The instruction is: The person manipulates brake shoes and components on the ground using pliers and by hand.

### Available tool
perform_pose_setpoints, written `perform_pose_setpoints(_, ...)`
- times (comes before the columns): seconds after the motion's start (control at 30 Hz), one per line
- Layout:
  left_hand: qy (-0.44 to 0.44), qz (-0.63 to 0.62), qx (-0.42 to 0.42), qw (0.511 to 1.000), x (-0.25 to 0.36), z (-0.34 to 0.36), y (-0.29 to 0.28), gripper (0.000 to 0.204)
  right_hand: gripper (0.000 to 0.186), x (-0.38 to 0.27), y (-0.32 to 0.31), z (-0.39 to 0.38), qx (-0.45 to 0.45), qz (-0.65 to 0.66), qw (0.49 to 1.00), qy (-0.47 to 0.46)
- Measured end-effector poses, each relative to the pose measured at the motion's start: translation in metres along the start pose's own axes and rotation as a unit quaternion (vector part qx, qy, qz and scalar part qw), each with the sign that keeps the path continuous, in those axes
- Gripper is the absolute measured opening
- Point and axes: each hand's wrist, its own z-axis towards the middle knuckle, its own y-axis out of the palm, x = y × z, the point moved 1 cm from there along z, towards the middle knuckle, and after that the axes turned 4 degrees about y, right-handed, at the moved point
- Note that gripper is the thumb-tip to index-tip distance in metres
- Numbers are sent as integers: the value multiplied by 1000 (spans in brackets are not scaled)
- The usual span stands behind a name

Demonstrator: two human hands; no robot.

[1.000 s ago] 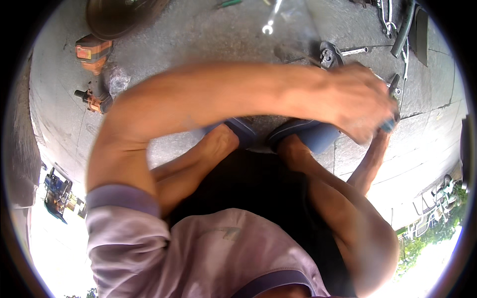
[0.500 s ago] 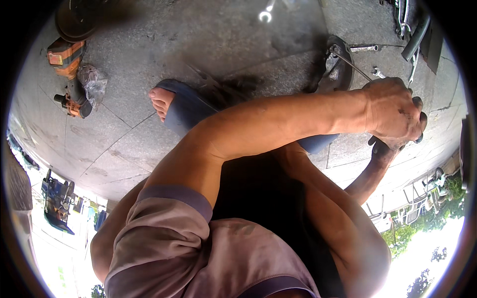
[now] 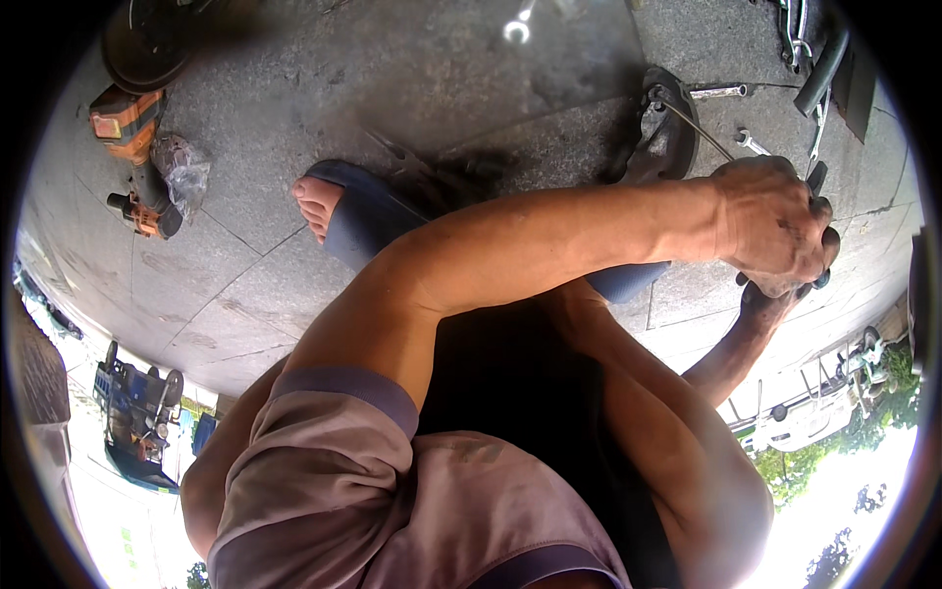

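My left arm stretches across to the right side, and my left hand is closed in a fist, its back smudged with dark grime. A thin metal rod runs from a dark curved part on the ground into this fist; its end there is hidden. Right below, my right hand is pressed against the left one, mostly covered by it. Its visible fingers are blackened and curled; what they grip is hidden. A short dark piece juts out beyond the left knuckles.
Wrenches lie beyond my hands, with a dark tube at far right. An orange-and-black cordless power tool and a crumpled clear plastic bag are on the paving at left. My blue slipper stands in the middle.
Both hands stay together in nearly the same place, with the left fist turned slightly. The dark piece by its knuckles shows more. In the background, the blue vehicle at lower left appears larger.
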Motion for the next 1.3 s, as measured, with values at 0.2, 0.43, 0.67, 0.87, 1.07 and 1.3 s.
perform_pose_setpoints(0.2,131,192,43,972,-6,-1,3,21,47,19,-10,9,-15,26,998,46)
perform_pose_setpoints(0.43,60,70,20,995,-6,-2,-3,33,30,19,-4,9,3,12,1000,-26)
perform_pose_setpoints(0.67,80,185,-49,978,-8,9,-20,40,44,-61,6,-15,-31,103,993,56)
perform_pose_setpoints(0.87,42,184,-97,977,-11,10,-19,32,61,-98,-3,-41,28,21,987,-155)
perform_pose_setpoints(1.07,54,169,-114,978,-14,19,-11,27,42,-108,-5,-43,51,-98,984,-137)
perform_pose_setpoints(1.3,47,92,-72,992,-18,14,-15,27,43,-76,-59,-30,184,-47,975,-113)
